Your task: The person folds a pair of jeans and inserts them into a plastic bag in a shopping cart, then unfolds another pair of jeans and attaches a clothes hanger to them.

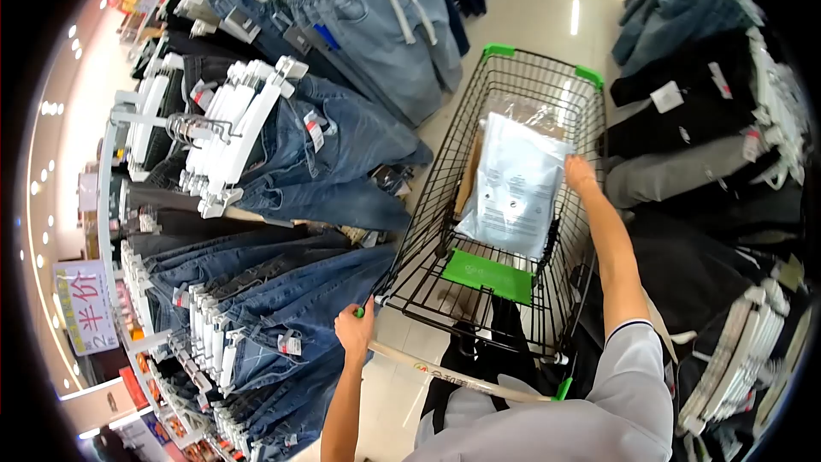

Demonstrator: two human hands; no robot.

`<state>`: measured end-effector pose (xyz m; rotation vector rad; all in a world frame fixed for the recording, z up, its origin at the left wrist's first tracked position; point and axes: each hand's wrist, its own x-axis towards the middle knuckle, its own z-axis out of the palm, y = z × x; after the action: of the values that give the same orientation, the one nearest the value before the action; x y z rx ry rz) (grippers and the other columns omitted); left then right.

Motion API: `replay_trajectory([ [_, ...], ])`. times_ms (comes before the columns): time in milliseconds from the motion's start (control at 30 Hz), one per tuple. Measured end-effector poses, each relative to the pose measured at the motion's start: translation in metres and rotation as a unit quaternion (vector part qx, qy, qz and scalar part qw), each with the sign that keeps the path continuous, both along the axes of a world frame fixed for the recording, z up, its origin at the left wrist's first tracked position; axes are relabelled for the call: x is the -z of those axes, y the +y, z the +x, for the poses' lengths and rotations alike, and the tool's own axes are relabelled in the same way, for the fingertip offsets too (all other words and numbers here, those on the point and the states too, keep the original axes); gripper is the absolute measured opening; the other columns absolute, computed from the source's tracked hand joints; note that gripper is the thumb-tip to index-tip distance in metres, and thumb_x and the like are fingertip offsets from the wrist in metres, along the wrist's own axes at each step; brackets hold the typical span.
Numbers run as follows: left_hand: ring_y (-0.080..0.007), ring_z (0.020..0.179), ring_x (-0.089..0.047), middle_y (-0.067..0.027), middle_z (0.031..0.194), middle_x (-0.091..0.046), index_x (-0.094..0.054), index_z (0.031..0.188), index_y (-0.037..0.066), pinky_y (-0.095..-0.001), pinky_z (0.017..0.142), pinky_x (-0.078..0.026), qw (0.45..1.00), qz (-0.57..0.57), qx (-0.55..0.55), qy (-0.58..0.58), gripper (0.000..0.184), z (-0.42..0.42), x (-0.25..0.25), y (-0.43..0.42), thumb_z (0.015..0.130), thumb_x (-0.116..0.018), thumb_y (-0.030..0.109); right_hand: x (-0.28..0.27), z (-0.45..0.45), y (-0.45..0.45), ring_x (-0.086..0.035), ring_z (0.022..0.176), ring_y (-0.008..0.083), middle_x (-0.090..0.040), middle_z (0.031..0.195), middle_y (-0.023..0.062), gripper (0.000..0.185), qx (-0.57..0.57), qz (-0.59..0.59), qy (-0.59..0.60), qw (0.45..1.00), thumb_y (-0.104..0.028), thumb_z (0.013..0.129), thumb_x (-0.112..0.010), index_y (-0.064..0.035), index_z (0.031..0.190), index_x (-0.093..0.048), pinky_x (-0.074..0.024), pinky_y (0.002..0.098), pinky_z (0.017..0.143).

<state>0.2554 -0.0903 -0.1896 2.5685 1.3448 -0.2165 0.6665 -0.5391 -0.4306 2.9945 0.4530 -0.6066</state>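
A black wire shopping cart (445, 150) with green corner pieces stands in front of me. My left hand (353, 327) is closed around the left end of its handle bar (462, 379). Inside the basket lies a light-coloured garment in a clear plastic bag (517, 180), with small printing on it. The fingers of my right hand (581, 174) are closed at the bag's upper right edge; their tips are partly hidden. Brown cardboard (471, 167) shows beneath the bag's left side. A green panel (487, 275) hangs at the near end of the basket.
Racks of blue jeans (329, 133) on white hangers crowd the left side, close to the cart. Dark trousers (684, 103) hang along the right. The pale tiled floor (556, 0) runs ahead between them. A price sign (85, 304) stands far left.
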Motion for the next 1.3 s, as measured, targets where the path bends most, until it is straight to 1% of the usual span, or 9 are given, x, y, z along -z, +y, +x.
replay_trajectory([
  [300,-0.0376,0.053,-0.058,-0.0214,0.057,-0.054,-0.065,0.070,-0.005,-0.0434,0.057,-0.046,0.998,0.003,0.007,-0.061,0.051,0.003,0.005,-0.001,0.084,-0.077,0.042,0.025,0.036,0.000,-0.070,0.108,0.0311,-0.071,0.113,0.0161,0.024,-0.037,-0.104,0.031,0.993,-0.012,0.097,-0.052,-0.0060,0.116,-0.066,-0.0580,0.0394,0.090],
  [567,-0.0411,0.065,-0.068,-0.0194,0.063,-0.066,-0.075,0.076,0.001,-0.0454,0.063,-0.054,0.999,0.026,-0.003,-0.039,0.048,-0.006,0.010,0.004,0.080,-0.078,0.049,0.048,0.045,-0.014,-0.060,0.105,0.0525,-0.064,0.109,0.0327,0.026,0.067,0.232,0.037,0.970,-0.019,0.098,-0.051,0.0005,0.115,-0.057,-0.0485,0.0570,0.089],
  [767,-0.0407,0.068,-0.069,-0.0193,0.068,-0.069,-0.076,0.077,0.005,-0.0464,0.065,-0.056,0.998,0.004,-0.033,-0.049,0.052,-0.012,0.005,0.006,0.079,-0.075,0.057,-0.067,-0.053,0.022,-0.063,0.087,0.0487,-0.064,0.088,0.0282,0.019,-0.056,0.380,0.022,0.923,-0.017,0.100,-0.055,0.0020,0.101,-0.056,-0.0485,0.0490,0.072],
  [900,-0.0409,0.067,-0.069,-0.0185,0.066,-0.069,-0.075,0.074,0.006,-0.0476,0.065,-0.056,0.993,0.029,0.001,-0.115,0.052,-0.020,0.008,0.008,0.079,-0.075,0.058,-0.179,-0.145,0.060,-0.063,0.072,0.0418,-0.060,0.077,0.0251,0.017,0.006,0.406,0.056,0.912,-0.016,0.101,-0.056,0.0009,0.100,-0.057,-0.0474,0.0451,0.065],
  [967,-0.0371,0.075,-0.071,-0.0156,0.076,-0.072,-0.075,0.091,0.007,-0.0468,0.069,-0.056,0.995,-0.001,-0.009,-0.096,0.047,-0.025,0.006,0.009,0.080,-0.076,0.053,-0.210,-0.195,0.071,-0.063,0.082,0.0492,-0.065,0.085,0.0261,0.016,0.012,0.402,0.079,0.912,-0.015,0.102,-0.053,-0.0006,0.106,-0.059,-0.0499,0.0507,0.070],
  [1033,-0.0334,0.093,-0.070,-0.0149,0.099,-0.072,-0.068,0.113,0.006,-0.0439,0.078,-0.055,0.967,-0.022,0.016,-0.255,0.050,-0.029,0.000,0.006,0.081,-0.077,0.043,-0.224,-0.245,0.082,-0.062,0.082,0.0498,-0.064,0.084,0.0251,0.013,-0.066,0.425,0.045,0.901,-0.014,0.101,-0.054,-0.0019,0.104,-0.058,-0.0495,0.0526,0.069],
  [1067,-0.0337,0.110,-0.063,-0.0156,0.118,-0.064,-0.059,0.123,0.006,-0.0445,0.089,-0.052,0.952,0.000,0.089,-0.292,0.054,-0.033,-0.007,0.006,0.080,-0.077,0.034,-0.229,-0.268,0.086,-0.062,0.084,0.0500,-0.064,0.085,0.0250,0.012,-0.101,0.405,0.047,0.908,-0.014,0.100,-0.054,-0.0023,0.102,-0.058,-0.0492,0.0536,0.070],
  [1133,-0.0376,0.113,-0.059,-0.0180,0.121,-0.062,-0.060,0.119,0.004,-0.0483,0.095,-0.048,0.888,0.065,0.243,-0.384,0.051,-0.042,-0.020,0.003,0.079,-0.078,0.029,-0.240,-0.314,0.092,-0.062,0.087,0.0494,-0.064,0.088,0.0253,0.011,-0.141,0.384,0.046,0.911,-0.014,0.099,-0.056,-0.0027,0.101,-0.058,-0.0494,0.0537,0.072],
  [1300,-0.0384,0.127,-0.053,-0.0205,0.131,-0.057,-0.058,0.126,0.002,-0.0478,0.109,-0.042,0.732,-0.138,0.539,-0.394,0.054,-0.025,-0.043,-0.087,0.081,-0.077,0.025,-0.300,-0.370,0.112,-0.062,0.089,0.0486,-0.065,0.089,0.0253,0.011,-0.098,0.323,0.003,0.941,-0.013,0.098,-0.057,-0.0027,0.099,-0.059,-0.0493,0.0530,0.073],
])
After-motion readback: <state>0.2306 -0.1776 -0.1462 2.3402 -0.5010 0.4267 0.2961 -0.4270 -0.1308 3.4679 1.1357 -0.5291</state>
